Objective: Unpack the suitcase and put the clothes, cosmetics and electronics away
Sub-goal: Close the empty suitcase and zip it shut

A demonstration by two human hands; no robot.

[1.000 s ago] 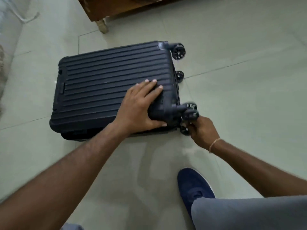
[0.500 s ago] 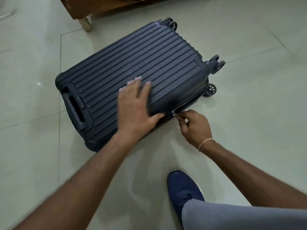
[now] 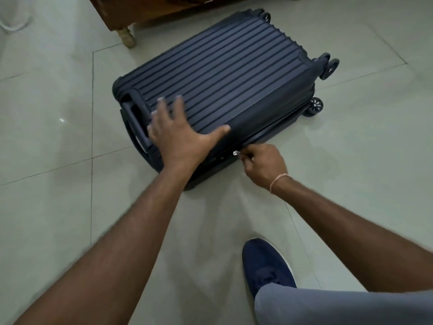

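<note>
Two hands work a closed case: the left hand lies flat with fingers spread on the ribbed lid of the suitcase, near its handle end, while the right hand is curled beside the near side wall, pinching the bright zipper pull. The hands are apart, the left on top, the right lower and closer to the seam.

The single dark blue suitcase lies flat on the tiled floor, directly ahead of the person. Its long axis runs diagonally, from the carry handle at the near left to the wheels at the far right. Three wheels show: one at the far corner, a twin caster on the right and a lower one beneath it. The zipper seam follows the near long side, so the right hand is the nearer one for drawing the pull along it, judging by the grip. The lid is still down and nothing is unpacked.

Beyond the case stands one wooden furniture leg. One blue shoe rests on the tiles below the right arm.
</note>
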